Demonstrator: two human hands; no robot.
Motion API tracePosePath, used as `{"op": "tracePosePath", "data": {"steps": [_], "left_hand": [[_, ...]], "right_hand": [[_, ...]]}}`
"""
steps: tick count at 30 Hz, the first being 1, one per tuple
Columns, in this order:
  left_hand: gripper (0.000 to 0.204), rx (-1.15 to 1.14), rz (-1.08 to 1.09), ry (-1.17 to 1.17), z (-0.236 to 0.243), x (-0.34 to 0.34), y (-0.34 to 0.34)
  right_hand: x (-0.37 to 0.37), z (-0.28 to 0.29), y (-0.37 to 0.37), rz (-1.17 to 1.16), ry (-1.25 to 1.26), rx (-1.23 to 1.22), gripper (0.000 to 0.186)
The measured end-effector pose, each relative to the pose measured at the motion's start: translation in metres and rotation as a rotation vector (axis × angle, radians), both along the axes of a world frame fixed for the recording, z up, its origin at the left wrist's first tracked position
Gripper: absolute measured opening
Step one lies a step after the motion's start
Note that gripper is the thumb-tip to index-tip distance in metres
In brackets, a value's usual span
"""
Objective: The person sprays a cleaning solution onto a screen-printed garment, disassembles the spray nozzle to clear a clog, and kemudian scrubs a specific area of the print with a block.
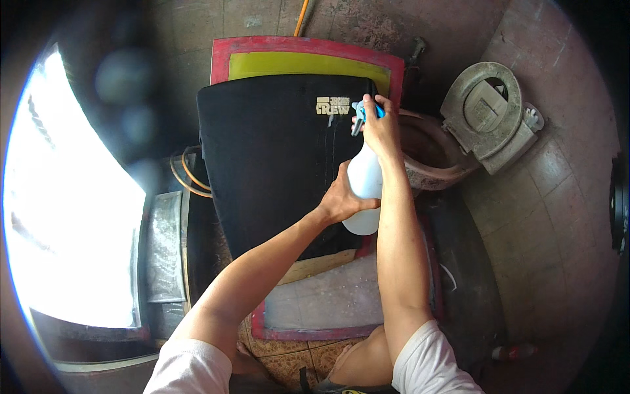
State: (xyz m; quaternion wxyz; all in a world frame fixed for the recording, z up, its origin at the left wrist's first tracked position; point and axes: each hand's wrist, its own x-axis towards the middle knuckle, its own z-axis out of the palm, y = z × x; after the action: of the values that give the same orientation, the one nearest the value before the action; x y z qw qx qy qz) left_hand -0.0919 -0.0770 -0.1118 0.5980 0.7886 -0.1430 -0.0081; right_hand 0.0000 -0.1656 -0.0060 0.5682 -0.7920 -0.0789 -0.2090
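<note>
A white spray bottle (365, 172) with a blue and grey trigger head is held tilted over a black cloth (262, 151) stretched over a board. My left hand (341, 197) wraps round the bottle's body from the left. Up at the trigger head, my right hand (382, 125) is closed, its fingers partly hiding the trigger. The nozzle points at pale printed lettering (333, 106) near the cloth's upper right corner. Thin wet-looking streaks run down the cloth below that print.
Behind the cloth leans a red-edged frame with yellow-green mesh (289, 64). Another red frame with clear mesh (328, 302) lies nearer me. A dirty toilet bowl (430, 148) with a raised seat (482, 108) stands at right. Bright light comes from the left.
</note>
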Motion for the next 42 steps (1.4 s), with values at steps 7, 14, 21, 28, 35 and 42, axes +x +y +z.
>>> {"op": "tracePosePath", "data": {"steps": [7,14,21,28,35,42], "left_hand": [[0.129,-0.049,0.013,0.004,-0.009,-0.004,-0.001],[0.129,-0.037,0.037,0.028,-0.013,-0.009,0.006],[0.124,-0.028,0.102,-0.006,-0.014,-0.012,0.021],[0.124,0.01,0.13,0.004,-0.008,-0.014,0.03],[0.124,0.0,0.121,-0.011,-0.011,-0.011,0.034],[0.124,-0.055,0.13,-0.004,-0.017,-0.018,0.03]], "right_hand": [[-0.008,0.0,0.002,0.029,0.109,-0.004,0.054],[-0.015,0.0,0.012,0.017,0.135,-0.078,0.058],[-0.015,-0.002,0.031,0.092,0.1,-0.038,0.056],[-0.016,0.003,0.042,0.1,0.094,-0.031,0.059],[-0.018,0.002,0.047,0.1,0.073,-0.028,0.056],[-0.015,-0.006,0.045,0.104,0.102,-0.143,0.057]]}}
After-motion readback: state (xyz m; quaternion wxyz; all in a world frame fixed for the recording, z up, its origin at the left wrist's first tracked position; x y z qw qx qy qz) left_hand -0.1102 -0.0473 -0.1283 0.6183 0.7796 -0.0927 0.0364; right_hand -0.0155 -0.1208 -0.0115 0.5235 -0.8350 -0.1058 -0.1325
